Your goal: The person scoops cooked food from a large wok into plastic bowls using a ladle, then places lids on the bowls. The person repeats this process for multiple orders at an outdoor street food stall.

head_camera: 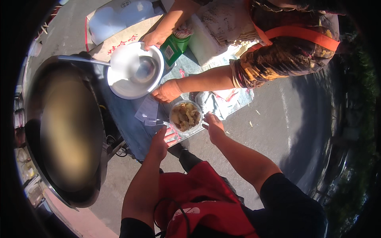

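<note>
A round clear plastic tub (186, 117) filled with pale, chunky food stands near the front edge of the folding table. My left hand (161, 142) is just to the front left of it, fingers spread and nothing in the grasp. On the tub's right side, my right hand (215, 128) is also empty, its fingertips close to the wall; whether they touch it is unclear. Another person's two hands hold a large white basin (119, 81) by its rim, beyond the tub. A metal ladle (145, 69) rests in that basin, its bowl partly under a blur.
A big black wok (94, 190) with blurred contents stands left of the table (128, 131). Paper slips (148, 109) lie beside the tub. Behind are a green container (174, 47) bearing a printed code, a cardboard box (131, 32) and a white foam box (205, 41).
</note>
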Demonstrator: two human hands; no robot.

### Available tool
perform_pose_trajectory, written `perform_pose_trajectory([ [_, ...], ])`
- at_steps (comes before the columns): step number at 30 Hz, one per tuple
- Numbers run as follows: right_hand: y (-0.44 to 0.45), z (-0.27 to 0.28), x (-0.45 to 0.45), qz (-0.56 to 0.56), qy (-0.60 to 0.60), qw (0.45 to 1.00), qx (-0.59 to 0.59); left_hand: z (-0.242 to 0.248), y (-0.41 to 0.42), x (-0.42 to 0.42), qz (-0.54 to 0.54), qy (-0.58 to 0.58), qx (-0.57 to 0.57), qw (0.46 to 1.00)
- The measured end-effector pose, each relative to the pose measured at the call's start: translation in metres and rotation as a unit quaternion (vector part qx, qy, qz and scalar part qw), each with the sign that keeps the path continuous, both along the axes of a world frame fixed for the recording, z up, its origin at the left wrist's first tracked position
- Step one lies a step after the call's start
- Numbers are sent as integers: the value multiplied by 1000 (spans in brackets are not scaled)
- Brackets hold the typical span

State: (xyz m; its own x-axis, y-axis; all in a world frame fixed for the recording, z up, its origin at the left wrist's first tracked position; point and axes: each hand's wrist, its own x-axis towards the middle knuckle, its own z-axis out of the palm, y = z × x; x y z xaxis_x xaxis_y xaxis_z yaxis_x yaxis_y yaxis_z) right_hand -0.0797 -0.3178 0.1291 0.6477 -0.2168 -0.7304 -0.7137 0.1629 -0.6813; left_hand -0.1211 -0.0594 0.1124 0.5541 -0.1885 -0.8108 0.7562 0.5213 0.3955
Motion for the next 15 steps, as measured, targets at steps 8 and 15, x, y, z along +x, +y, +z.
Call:
perform_pose_trajectory([
  [8,14,82,-74,261,33,893,-366,33,153,-177,-235,-36,260,936],
  [15,121,199,35,310,-185,884,-298,47,249,-313,-216,-69,317,921],
])
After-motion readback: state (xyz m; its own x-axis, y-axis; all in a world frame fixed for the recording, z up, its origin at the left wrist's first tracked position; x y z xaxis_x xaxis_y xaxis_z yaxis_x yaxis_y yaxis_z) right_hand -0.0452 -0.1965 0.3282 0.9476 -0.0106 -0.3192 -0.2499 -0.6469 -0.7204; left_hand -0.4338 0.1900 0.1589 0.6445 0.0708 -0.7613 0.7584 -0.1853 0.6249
